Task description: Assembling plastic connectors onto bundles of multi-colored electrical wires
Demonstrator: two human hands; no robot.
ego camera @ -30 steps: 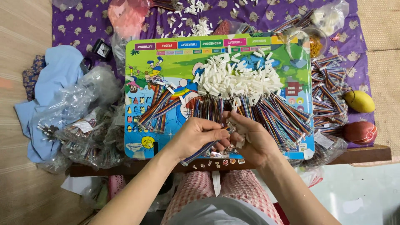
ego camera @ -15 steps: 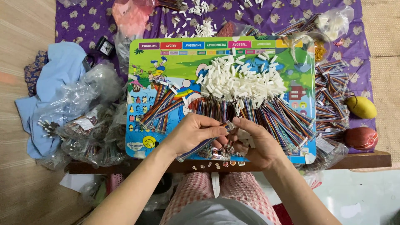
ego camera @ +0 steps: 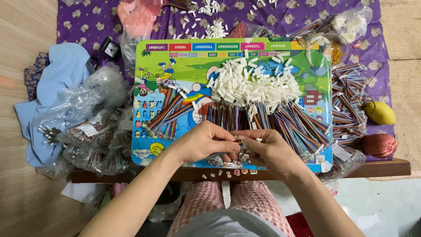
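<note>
Both hands met at the near edge of the colourful cartoon-printed plastic board [ego camera: 184, 70] lying on the low wooden bench [ego camera: 381, 168]. The left hand [ego camera: 202, 142] was pinched on a small bundle of thin multicoloured wires with white connector ends [ego camera: 242, 145], and the right hand [ego camera: 268, 150] gripped the same bundle from the other side. Just beyond lay a heap of small white plastic connector housings [ego camera: 252, 83] over rows of striped wire bundles [ego camera: 302, 125]. Tiny loose pieces [ego camera: 228, 174] sat on the bench edge; a nudge from a wrist could probably tip them to the floor, and a slack pinch might let wires slip.
</note>
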